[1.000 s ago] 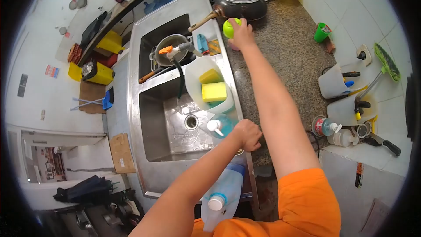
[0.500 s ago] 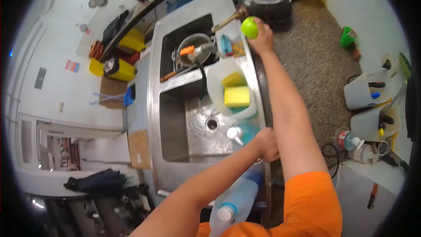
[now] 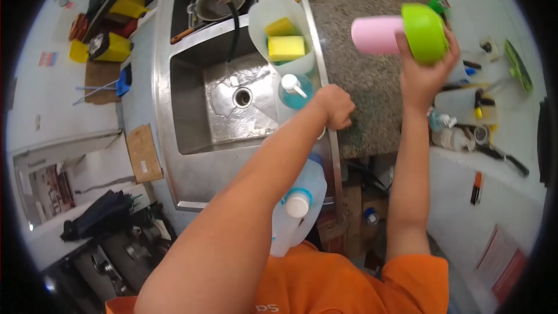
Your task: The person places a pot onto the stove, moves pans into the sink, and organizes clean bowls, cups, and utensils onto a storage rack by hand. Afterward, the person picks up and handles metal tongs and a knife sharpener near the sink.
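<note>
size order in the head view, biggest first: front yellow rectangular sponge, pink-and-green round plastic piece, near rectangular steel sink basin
1. steel sink basin
2. pink-and-green plastic piece
3. front sponge

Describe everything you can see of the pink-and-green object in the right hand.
The pink-and-green object looks like smooth plastic: a pale pink cylinder meets a wider, rounded, bright green part. It lies sideways, pink end toward the sink, and appears held above the granite counter. The right hand grips the green part; nothing else visibly touches it. Its inside is hidden.
</note>
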{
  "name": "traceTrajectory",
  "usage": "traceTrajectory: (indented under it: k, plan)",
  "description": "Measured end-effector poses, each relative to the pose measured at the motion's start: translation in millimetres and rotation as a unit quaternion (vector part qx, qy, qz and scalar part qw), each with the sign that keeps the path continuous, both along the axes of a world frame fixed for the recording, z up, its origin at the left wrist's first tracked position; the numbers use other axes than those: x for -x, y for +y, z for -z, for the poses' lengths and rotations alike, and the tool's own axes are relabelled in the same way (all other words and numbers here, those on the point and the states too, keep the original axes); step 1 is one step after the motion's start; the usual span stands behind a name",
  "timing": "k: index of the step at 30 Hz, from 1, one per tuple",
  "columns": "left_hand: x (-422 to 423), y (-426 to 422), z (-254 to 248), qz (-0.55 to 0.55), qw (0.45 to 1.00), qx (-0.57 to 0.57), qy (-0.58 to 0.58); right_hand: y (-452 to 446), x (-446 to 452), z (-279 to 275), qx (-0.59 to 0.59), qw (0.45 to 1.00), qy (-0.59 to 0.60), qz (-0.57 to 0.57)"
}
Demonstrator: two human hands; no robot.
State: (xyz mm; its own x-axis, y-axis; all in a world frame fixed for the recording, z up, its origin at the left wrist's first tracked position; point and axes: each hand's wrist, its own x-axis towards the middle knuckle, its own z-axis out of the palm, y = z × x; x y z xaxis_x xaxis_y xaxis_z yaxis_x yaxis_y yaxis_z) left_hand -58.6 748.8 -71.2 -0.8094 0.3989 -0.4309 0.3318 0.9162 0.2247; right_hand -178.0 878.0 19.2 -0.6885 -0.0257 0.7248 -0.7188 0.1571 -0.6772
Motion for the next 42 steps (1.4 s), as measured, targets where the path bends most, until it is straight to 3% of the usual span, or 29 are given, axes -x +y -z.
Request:
traceTrajectory:
  k: [1, 8, 10, 12, 13, 15, 17, 18, 19, 21, 23, 24, 25, 27, 28, 29, 30, 32, 33, 34, 35, 36, 38, 39, 41, 42]
  plan:
    - [-1.3, -0.6, 5.3, -0.002, 1.0, -0.008, 0.027, 27.5, -35.9, -8.9, 0.024, 0.999, -0.035, -0.003]
    - [-7.8, 9.9, 20.6, 0.002, 0.996, -0.039, 0.085, 181.1, -255.3, -34.7, -0.122, 0.956, -0.141, 0.227]
    - [-10.4, 22.8, 9.0, -0.009, 0.963, -0.198, 0.183, 210.0, -297.8, -54.9, -0.1, 0.956, -0.145, 0.235]
    - [-51.0, 17.9, -88.4, -0.097, 0.829, -0.457, 0.306, 230.8, -328.3, -82.9, -0.096, 0.953, -0.121, 0.26]
    - [-72.9, 2.2, -136.1, -0.105, 0.764, -0.518, 0.37, 231.3, -334.8, -103.8, -0.123, 0.946, -0.083, 0.288]
    - [-148.0, -49.4, -221.4, -0.154, 0.695, -0.626, 0.318, 224.4, -346.7, -145.5, -0.152, 0.928, 0.022, 0.339]
    - [-235.8, -108.9, -260.6, -0.183, 0.644, -0.64, 0.376, 219.0, -355.6, -171.0, -0.018, 0.969, 0.081, 0.231]
    - [-280.8, -138.8, -261.5, -0.193, 0.62, -0.653, 0.389, 188.9, -365.2, -185.2, -0.011, 0.976, 0.082, 0.201]
    - [-328.4, -166.5, -255.9, -0.201, 0.593, -0.668, 0.402, 153.3, -385.8, -201.7, 0.015, 0.979, 0.096, 0.178]
    - [-441.2, -217.6, -234.4, -0.309, 0.625, -0.601, 0.392, 90.8, -434.0, -217.0, 0.046, 0.983, 0.115, 0.137]
    - [-562.1, -244.9, -194.0, -0.485, 0.603, -0.536, 0.337, 30.0, -473.9, -217.5, -0.169, 0.954, 0.181, 0.171]
    - [-620.1, -243.1, -177.0, -0.557, 0.548, -0.545, 0.304, 27.4, -479.0, -198.6, -0.199, 0.946, 0.143, 0.213]
    - [-681.2, -240.1, -144.8, -0.583, 0.546, -0.526, 0.292, 2.0, -494.9, -184.9, -0.185, 0.953, 0.15, 0.186]
    - [-791.0, -207.1, -99.5, -0.685, 0.509, -0.456, 0.255, -70.4, -530.2, -156.5, -0.061, 0.997, 0.003, -0.049]
    - [-841.3, -181.4, -64.5, -0.737, 0.467, -0.42, 0.25, -95.5, -548.2, -140.7, -0.082, 0.989, -0.013, -0.119]
    - [-891.0, -151.0, -33.3, -0.801, 0.46, -0.336, 0.186, -118.2, -567.6, -127.5, -0.106, 0.976, -0.027, -0.189]
    - [-932.7, -114.5, -2.3, -0.86, 0.407, -0.28, 0.127, -144.0, -592.0, -120.4, -0.175, 0.963, -0.013, -0.203]
    - [-994.2, -33.8, 58.0, -0.92, 0.323, -0.221, -0.005, -188.7, -657.9, -103.5, -0.114, 0.901, -0.183, -0.376]
    - [-1017.9, -3.7, 79.9, -0.9, 0.338, -0.243, -0.128, -201.6, -683.5, -95.1, -0.102, 0.849, -0.268, -0.444]
    - [-1033.6, 34.2, 117.7, -0.888, 0.206, -0.37, -0.18, -217.2, -700.3, -83.8, -0.101, 0.837, -0.268, -0.467]
    - [-1051.4, 80.6, 172.5, -0.865, 0.166, -0.423, -0.212, -228.0, -718.7, -74.1, -0.146, 0.812, -0.261, -0.501]
    - [-1053.0, 92.8, 148.0, -0.849, 0.161, -0.439, -0.245, -239.0, -737.6, -64.1, -0.191, 0.786, -0.25, -0.533]
    - [-1035.2, 105.0, 100.5, -0.842, 0.018, -0.496, -0.211, -264.8, -771.6, -48.2, -0.198, 0.742, -0.262, -0.585]
    - [-1034.9, 111.0, 107.2, -0.846, 0.003, -0.498, -0.19, -278.9, -788.3, -46.5, -0.202, 0.71, -0.279, -0.614]
    - [-1036.7, 117.5, 137.9, -0.766, -0.114, -0.632, -0.021, -309.0, -822.5, -45.3, -0.205, 0.684, -0.251, -0.654]
    - [-1038.5, 97.3, 111.9, -0.816, -0.104, -0.567, -0.034, -323.9, -842.4, -51.1, -0.204, 0.681, -0.23, -0.665]
